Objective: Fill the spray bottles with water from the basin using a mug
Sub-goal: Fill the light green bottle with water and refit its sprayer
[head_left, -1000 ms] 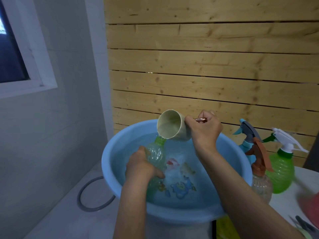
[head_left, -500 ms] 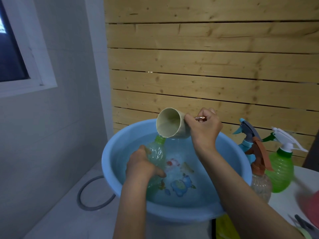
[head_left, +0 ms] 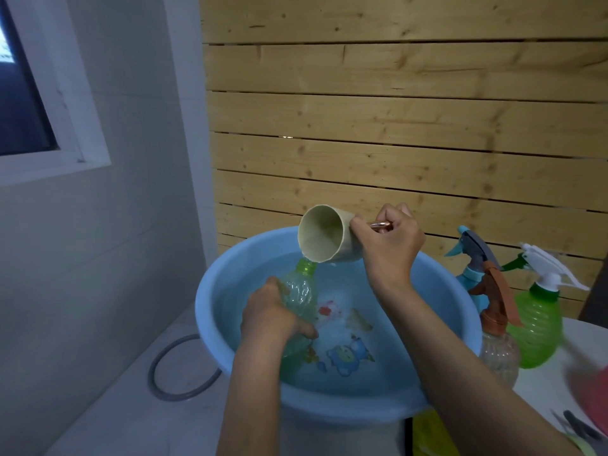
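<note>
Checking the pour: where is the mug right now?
Head view, centre: the mug is tipped in the right hand, rim over the bottle neck, above the basin.

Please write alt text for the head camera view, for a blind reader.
A right hand tips a beige mug over the open neck of a green bottle, which the left hand grips in a blue basin of water. Three spray bottles stand beside it.

You have one view, worn on your head. It faces forward and down, close above the basin (head_left: 201,319), which fills the lower middle of the frame. Your left hand (head_left: 269,317) and right hand (head_left: 388,245) come in from the bottom edge. The wide lens also takes in the plank wall (head_left: 394,126) ahead and the window (head_left: 23,103) at upper left.
</note>
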